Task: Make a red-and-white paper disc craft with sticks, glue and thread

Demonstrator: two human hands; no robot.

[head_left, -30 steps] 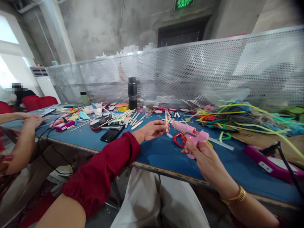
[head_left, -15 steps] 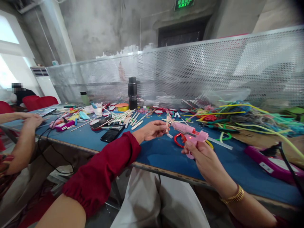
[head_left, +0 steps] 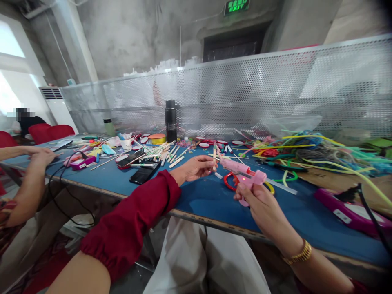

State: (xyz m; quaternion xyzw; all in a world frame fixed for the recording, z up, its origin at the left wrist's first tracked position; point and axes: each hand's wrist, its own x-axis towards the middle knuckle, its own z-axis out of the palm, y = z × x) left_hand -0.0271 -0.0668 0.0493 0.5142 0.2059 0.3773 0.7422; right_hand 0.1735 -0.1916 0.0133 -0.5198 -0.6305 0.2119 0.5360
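My right hand (head_left: 257, 196) is wrapped round the handle of a pink glue gun (head_left: 241, 169), whose small red light glows. A clear glue stick (head_left: 283, 186) pokes out of the gun's back end. Pinched between the fingers of my left hand (head_left: 199, 166) is a wooden craft stick (head_left: 214, 153), held upright. The gun's nozzle points at this stick and is close to it; whether they touch I cannot tell. Behind the gun, scissors with red and yellow handles (head_left: 228, 181) lie on the blue table (head_left: 202, 200), partly hidden by my right hand.
Loose craft sticks (head_left: 176, 161) and a black phone (head_left: 142, 173) lie to the left. A black bottle (head_left: 170, 120) stands at the back. Colourful pipe cleaners (head_left: 324, 153) and a purple power strip (head_left: 346, 212) are on the right. Another person's hands (head_left: 43, 155) rest at far left.
The glue gun in my right hand has shifted very slightly left. My left hand keeps its pinch on the craft stick, almost in the same place.
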